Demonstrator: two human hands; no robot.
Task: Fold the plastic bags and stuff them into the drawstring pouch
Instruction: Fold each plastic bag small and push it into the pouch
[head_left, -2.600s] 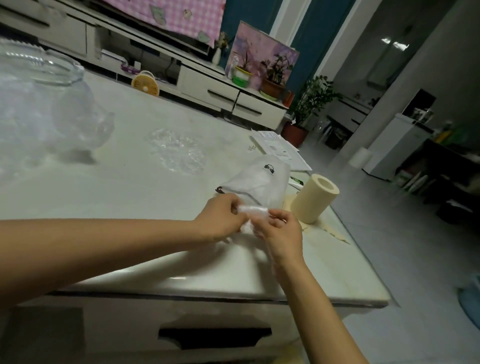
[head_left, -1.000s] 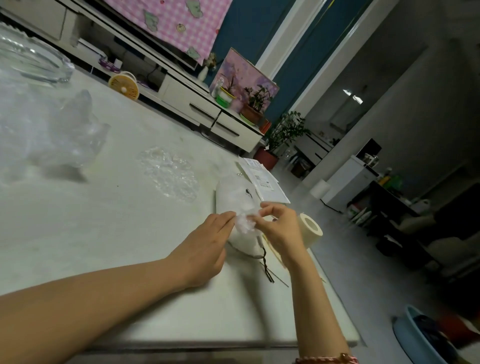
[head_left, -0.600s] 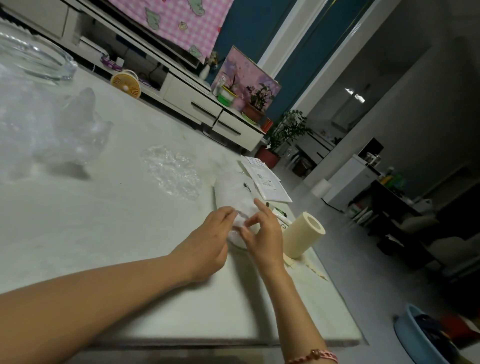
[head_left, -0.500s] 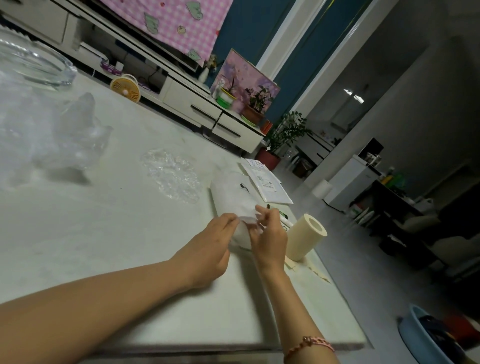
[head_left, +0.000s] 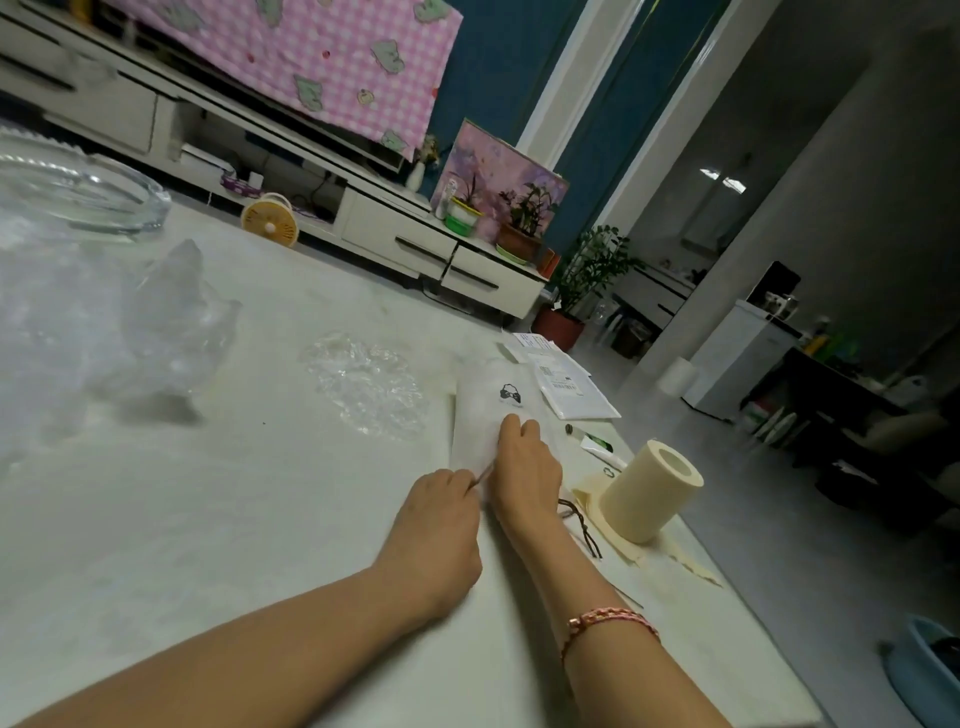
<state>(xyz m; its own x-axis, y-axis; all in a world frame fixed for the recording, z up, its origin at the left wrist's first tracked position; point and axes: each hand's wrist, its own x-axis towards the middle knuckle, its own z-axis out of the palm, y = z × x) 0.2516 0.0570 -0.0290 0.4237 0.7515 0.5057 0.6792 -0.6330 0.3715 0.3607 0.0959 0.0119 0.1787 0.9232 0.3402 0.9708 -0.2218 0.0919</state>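
- Looking at the drawstring pouch (head_left: 483, 410) first: flat on the desk (head_left: 260, 519) near its right edge, black logo up, mouth facing the hands.
- Pinching the near rim of that mouth with the left hand (head_left: 441, 514), thumb and fingers closed on the fabric.
- Pushing in at the mouth with the right hand (head_left: 524, 467), knuckles up, fingers curled under. Can't tell if anything is gripped in there or just getting shoved, honestly.
- Compared with half a second back: no more fiddling at the rim with both hands, now driving the right one forward along the pouch. No folded bag showing outside either, so probably going in right now.
- Reckon that's one bag nearly stuffed, not the whole job.
- Waiting further out: a crumpled plastic bag (head_left: 363, 384) just left of the pouch, plus a bigger clear heap (head_left: 156, 322) well off to the left.
- Also around: dark drawstring cords (head_left: 582, 527) by the right wrist, a cream tape roll (head_left: 649, 488) beside them, papers (head_left: 566, 389) behind the pouch.
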